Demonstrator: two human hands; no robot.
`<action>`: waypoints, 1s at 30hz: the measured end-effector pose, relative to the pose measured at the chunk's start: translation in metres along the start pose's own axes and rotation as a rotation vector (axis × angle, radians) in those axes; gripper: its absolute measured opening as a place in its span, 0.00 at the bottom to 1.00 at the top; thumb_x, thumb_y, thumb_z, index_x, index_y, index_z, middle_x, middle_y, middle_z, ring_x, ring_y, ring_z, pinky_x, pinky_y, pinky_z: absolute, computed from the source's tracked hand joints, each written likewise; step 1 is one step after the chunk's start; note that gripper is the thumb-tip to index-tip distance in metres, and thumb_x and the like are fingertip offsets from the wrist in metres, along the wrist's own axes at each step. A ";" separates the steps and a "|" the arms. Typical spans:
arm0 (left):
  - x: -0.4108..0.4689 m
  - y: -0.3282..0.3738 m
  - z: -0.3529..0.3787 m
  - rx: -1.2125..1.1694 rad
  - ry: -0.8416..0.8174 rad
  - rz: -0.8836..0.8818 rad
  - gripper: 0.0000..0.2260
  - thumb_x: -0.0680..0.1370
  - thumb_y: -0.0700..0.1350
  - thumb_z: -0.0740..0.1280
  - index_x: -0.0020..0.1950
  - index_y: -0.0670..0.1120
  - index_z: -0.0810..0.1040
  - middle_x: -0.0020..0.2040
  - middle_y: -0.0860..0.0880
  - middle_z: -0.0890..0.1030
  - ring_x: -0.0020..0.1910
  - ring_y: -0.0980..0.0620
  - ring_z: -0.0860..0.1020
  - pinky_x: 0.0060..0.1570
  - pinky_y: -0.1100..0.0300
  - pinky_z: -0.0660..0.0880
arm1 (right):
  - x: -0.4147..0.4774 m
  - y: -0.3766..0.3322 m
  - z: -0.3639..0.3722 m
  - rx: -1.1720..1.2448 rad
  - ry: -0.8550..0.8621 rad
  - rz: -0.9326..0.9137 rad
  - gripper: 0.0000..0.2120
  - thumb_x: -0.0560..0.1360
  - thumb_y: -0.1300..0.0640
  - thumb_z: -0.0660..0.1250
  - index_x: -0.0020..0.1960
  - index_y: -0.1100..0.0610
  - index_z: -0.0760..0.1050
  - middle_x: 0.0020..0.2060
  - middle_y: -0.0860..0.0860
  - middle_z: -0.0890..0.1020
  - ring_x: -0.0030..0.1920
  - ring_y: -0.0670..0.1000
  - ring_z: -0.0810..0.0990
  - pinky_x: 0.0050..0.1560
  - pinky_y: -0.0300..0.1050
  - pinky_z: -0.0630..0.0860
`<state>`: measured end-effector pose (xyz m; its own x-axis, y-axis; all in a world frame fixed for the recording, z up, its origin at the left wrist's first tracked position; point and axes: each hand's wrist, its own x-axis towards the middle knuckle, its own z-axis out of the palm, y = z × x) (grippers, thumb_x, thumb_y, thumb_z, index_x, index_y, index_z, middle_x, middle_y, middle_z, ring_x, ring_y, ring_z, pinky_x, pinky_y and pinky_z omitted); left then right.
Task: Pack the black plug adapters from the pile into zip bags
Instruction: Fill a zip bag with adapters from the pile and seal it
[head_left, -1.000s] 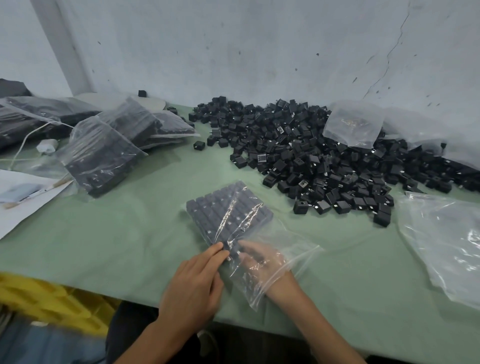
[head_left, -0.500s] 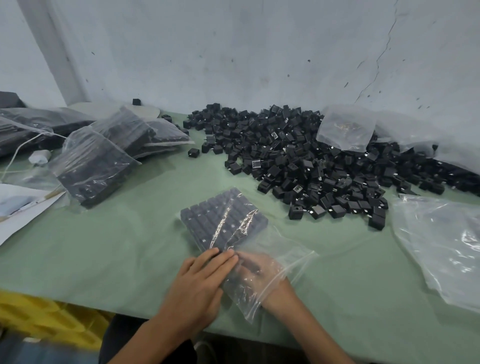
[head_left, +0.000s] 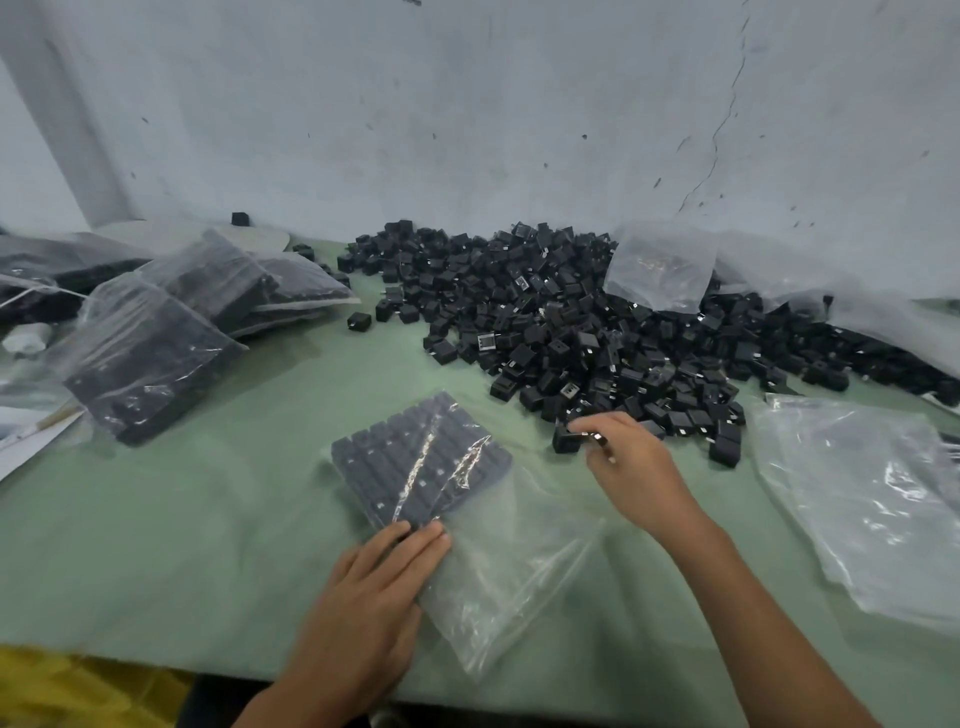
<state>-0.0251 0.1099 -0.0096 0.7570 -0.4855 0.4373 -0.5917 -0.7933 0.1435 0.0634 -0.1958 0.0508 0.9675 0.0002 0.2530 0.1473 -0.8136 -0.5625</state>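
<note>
One adapter (head_left: 566, 440) is pinched in right fingers (head_left: 605, 423); left fingers (head_left: 415, 545) lie flat on bag (head_left: 519, 566).

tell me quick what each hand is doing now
Left hand: open, straight fingers pressing the zip bag.
Right hand: pinching a black plug adapter by the pile.

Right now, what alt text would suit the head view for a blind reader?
A person's right hand pinches a black plug adapter at the edge of the pile, while the left hand presses flat on a part-filled zip bag on a green table.
</note>
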 end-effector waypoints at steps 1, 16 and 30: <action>-0.001 0.000 0.000 -0.003 0.000 0.000 0.25 0.71 0.45 0.59 0.67 0.47 0.80 0.69 0.54 0.77 0.67 0.52 0.71 0.60 0.57 0.67 | 0.015 0.005 0.011 -0.119 -0.043 -0.025 0.19 0.78 0.63 0.62 0.64 0.47 0.77 0.62 0.42 0.76 0.57 0.49 0.77 0.57 0.44 0.74; -0.002 -0.002 0.001 0.004 -0.035 -0.027 0.27 0.71 0.43 0.59 0.70 0.48 0.78 0.71 0.54 0.75 0.67 0.49 0.74 0.61 0.56 0.68 | -0.030 0.009 -0.022 0.695 0.170 0.356 0.06 0.81 0.53 0.66 0.56 0.53 0.75 0.45 0.52 0.82 0.42 0.51 0.83 0.45 0.50 0.83; -0.001 0.007 -0.003 0.053 -0.107 -0.066 0.27 0.72 0.43 0.57 0.71 0.46 0.76 0.71 0.51 0.75 0.68 0.47 0.74 0.64 0.55 0.67 | -0.119 -0.068 0.051 1.354 -0.233 0.660 0.12 0.80 0.69 0.62 0.46 0.64 0.84 0.44 0.61 0.84 0.43 0.56 0.85 0.42 0.46 0.83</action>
<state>-0.0309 0.1063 -0.0063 0.8207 -0.4656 0.3311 -0.5261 -0.8419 0.1202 -0.0515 -0.1110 0.0182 0.9243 0.0556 -0.3776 -0.3644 0.4227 -0.8298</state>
